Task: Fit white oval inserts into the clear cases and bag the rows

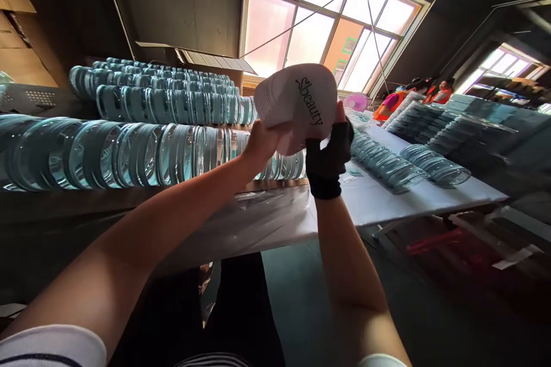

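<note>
Up in front of me is a fanned stack of rounded white cards (pixel 297 100), the front one printed with "beauty" and a small heart. My left hand (pixel 264 146), bare, is closed on the lower left part of the stack. The lower right edge is gripped by my right hand (pixel 331 149), which wears a black fingerless glove. Just behind the cards runs a long row of clear, bluish round containers (pixel 142 152) lying on their sides; my hands hide part of it.
More rows of clear containers (pixel 172 100) lie behind. On the white-covered table (pixel 365 200) to the right are further stacks of clear round pieces (pixel 385 157). A cardboard box (pixel 210 60) stands under the window. Several people in orange vests (pixel 387 106) are at the far right.
</note>
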Demonstrator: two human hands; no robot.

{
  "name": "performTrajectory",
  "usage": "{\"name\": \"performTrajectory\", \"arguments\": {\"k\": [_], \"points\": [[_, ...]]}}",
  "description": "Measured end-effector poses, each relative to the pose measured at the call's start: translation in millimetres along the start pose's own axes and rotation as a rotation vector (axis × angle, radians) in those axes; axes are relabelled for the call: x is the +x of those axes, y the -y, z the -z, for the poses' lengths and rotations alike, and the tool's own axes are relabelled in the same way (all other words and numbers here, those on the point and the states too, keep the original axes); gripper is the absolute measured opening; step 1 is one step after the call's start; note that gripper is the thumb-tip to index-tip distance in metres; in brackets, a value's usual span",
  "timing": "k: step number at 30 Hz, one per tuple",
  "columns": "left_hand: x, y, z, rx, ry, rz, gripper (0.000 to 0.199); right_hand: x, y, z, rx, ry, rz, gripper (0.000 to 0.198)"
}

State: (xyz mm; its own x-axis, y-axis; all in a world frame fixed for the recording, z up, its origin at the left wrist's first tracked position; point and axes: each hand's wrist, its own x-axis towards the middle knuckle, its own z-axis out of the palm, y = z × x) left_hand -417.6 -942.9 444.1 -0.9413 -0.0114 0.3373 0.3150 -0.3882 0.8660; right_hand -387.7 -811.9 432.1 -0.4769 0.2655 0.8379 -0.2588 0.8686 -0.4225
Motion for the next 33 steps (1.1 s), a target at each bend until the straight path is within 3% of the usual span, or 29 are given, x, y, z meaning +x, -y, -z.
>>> {"name": "performTrajectory", "arguments": {"k": [2, 4, 7, 8, 11, 14, 19, 26, 29, 33], "points": [[-0.8, 3.2, 0.9, -0.057, 0.027, 0.046, 0.035, 5.9, -1.4, 6.2, 0.052, 0.0, -0.179, 0.062], [3.6, 3.1, 2.2, -0.095, 0.052, 0.083, 0.036, 6.5, -9.9, 22.2, 0.047, -0.147, -0.323, 0.057], [23.7, -4.2, 4.4, -0.135, -0.007, 0.075, 0.03, -14.5, -25.5, 60.1, -0.153, -0.462, -0.292, 0.046], [32.8, -7.2, 4.4, -0.146, -0.027, 0.075, 0.029, -27.1, -28.7, 72.4, -0.238, -0.459, -0.242, 0.044], [57.1, -10.3, 0.2, -0.165, -0.045, 0.121, 0.035, -68.5, -30.2, 95.3, -0.356, -0.131, -0.102, 0.039], [67.8, -1.9, -7.8, -0.168, -0.045, 0.184, 0.037, -93.2, -26.8, 95.3, -0.348, 0.114, -0.04, 0.038], [69.6, 14.5, -9.2, -0.17, -0.1, 0.317, 0.033, -78.3, -25.5, 71.7, -0.284, 0.267, -0.036, 0.043], [70.8, 21.0, -5.8, -0.17, -0.118, 0.277, 0.036, -37.7, -32.1, -1.4, -0.373, 0.556, 0.019, 0.046], [69.4, 22.4, -8.0, -0.167, -0.12, 0.249, 0.029, -37.5, -33.8, -0.5, -0.343, 0.534, 0.054, 0.044], [70.4, 22.6, -8.8, -0.143, -0.147, 0.259, 0.024, -38.4, -32.2, 14.9, -0.259, 0.521, -0.098, 0.033]]}}
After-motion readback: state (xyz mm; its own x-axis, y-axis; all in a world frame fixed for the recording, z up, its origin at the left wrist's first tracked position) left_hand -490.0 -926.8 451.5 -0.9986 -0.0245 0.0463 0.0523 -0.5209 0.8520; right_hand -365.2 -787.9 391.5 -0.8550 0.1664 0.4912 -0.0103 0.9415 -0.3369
